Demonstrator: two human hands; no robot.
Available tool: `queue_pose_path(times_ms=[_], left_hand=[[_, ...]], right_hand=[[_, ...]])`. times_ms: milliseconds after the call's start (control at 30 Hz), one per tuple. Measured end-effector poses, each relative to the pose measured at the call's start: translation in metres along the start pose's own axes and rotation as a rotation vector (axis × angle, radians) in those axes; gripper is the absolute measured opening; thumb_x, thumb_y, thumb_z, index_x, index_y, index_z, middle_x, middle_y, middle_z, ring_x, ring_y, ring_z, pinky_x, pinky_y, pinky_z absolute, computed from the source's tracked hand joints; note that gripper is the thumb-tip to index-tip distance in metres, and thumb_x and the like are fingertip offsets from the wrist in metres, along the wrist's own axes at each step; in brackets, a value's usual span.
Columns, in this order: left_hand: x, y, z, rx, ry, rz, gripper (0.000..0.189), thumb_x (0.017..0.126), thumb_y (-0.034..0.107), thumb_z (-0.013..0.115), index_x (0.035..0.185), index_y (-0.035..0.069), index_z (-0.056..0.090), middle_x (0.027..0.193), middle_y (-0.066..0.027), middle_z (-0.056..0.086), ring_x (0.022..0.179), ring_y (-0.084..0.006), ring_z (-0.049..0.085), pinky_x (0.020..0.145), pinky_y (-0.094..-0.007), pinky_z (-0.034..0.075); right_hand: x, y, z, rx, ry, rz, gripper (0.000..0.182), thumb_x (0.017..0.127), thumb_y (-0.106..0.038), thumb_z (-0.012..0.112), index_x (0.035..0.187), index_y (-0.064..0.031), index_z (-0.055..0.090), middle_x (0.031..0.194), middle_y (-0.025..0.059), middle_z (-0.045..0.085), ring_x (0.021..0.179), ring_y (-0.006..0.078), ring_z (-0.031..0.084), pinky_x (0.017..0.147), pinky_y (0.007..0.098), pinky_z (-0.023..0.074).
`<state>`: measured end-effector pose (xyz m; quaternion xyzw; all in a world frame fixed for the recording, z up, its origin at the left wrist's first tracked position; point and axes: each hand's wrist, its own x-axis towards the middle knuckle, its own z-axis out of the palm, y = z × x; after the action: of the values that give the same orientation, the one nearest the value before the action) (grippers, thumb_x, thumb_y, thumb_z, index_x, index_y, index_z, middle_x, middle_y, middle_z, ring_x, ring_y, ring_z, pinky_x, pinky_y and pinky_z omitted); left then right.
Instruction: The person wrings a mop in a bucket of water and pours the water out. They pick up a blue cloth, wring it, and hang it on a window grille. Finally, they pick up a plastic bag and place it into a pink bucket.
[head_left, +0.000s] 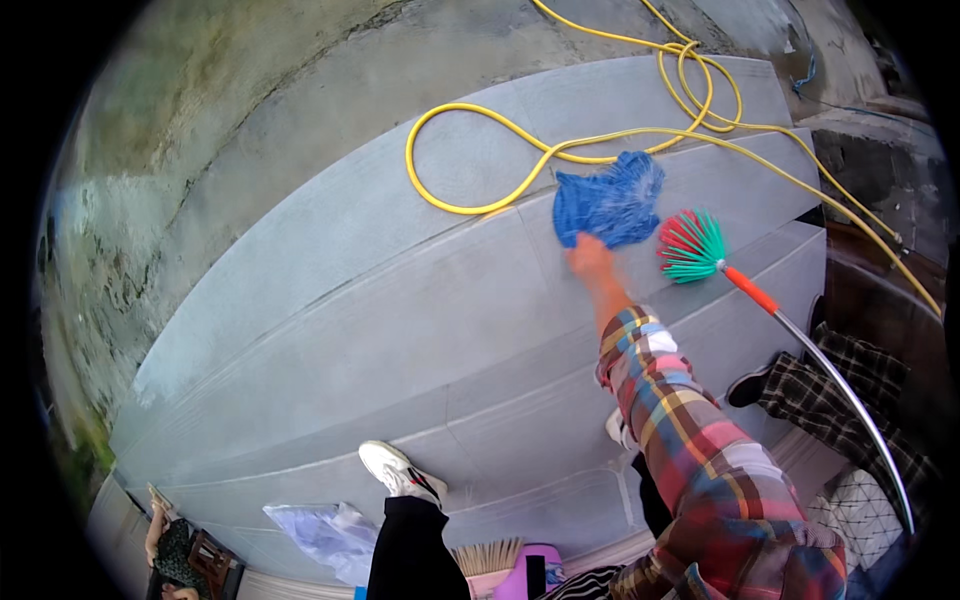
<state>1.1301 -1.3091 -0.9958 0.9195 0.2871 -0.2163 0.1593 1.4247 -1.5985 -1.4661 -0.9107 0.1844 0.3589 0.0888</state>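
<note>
My right hand (591, 259), blurred by motion and reaching out of a rolled plaid sleeve (679, 405), grips the near-left edge of a blue cloth (607, 199). The cloth spreads over a grey tiled step (420, 292), close to a loop of yellow hose (480, 210). Just right of the cloth is the red and green bristle head (691, 246) of a long-handled brush, apart from my hand. Its orange grip and bent metal pole (840, 382) run to the lower right. My left hand is out of view.
My white shoe (401, 469) stands on a lower step. Near it are a clear plastic bag (326, 532), a broom (487, 559) and a purple plastic item (536, 570). Someone in checked trousers (832, 405) is at right; another person (176, 547) sits lower left. Rough concrete (247, 112) borders the steps.
</note>
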Motion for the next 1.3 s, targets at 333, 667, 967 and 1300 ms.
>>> queue_pose_path(times_ms=[333,667,967,1300], left_hand=[[0.063,0.028,0.091,-1.76,-0.88,-1.023,0.104,0.066,0.063,0.051,0.131,0.006,-0.007,0.133,-0.0261,0.005,0.121,-0.0394,0.018,0.093,-0.0584,0.013],[0.152,0.057,0.047,-2.203,-0.999,-0.89,0.111,0.06,0.069,0.05,0.125,-0.005,-0.001,0.122,-0.0261,0.029,0.104,-0.0384,0.041,0.084,-0.0488,0.036],[0.12,0.017,0.054,-2.076,-0.758,-0.796,0.027,0.077,0.027,0.058,0.089,0.004,0.051,0.079,-0.0083,0.059,0.066,-0.0199,0.057,0.062,-0.0318,0.049],[0.131,0.002,0.149,-2.104,-0.284,-0.984,0.03,0.08,0.017,0.053,0.107,0.007,0.044,0.098,-0.006,0.053,0.087,-0.0192,0.054,0.077,-0.036,0.044]], right_hand=[[-0.281,-0.068,-0.131,0.486,-0.029,-0.624,0.037,0.064,-0.032,0.063,0.082,-0.0014,0.054,0.078,0.0122,0.049,0.076,0.0293,0.047,0.065,0.039,0.0376],[-0.503,-0.087,-0.251,0.345,-0.062,-1.152,0.038,0.06,-0.03,0.069,0.074,0.0011,0.052,0.071,0.0101,0.043,0.068,0.026,0.043,0.061,0.0343,0.036],[-0.499,-0.132,-0.289,0.93,-0.244,-0.704,0.036,0.07,-0.03,0.065,0.083,0.0024,0.054,0.074,0.0098,0.053,0.062,0.0194,0.052,0.057,0.0316,0.0423],[-0.338,-0.109,-0.065,-0.251,-0.255,-1.018,0.073,0.059,-0.008,0.066,0.121,-0.0201,0.03,0.126,0.0093,0.032,0.103,0.0298,0.042,0.084,0.0373,0.0385]])
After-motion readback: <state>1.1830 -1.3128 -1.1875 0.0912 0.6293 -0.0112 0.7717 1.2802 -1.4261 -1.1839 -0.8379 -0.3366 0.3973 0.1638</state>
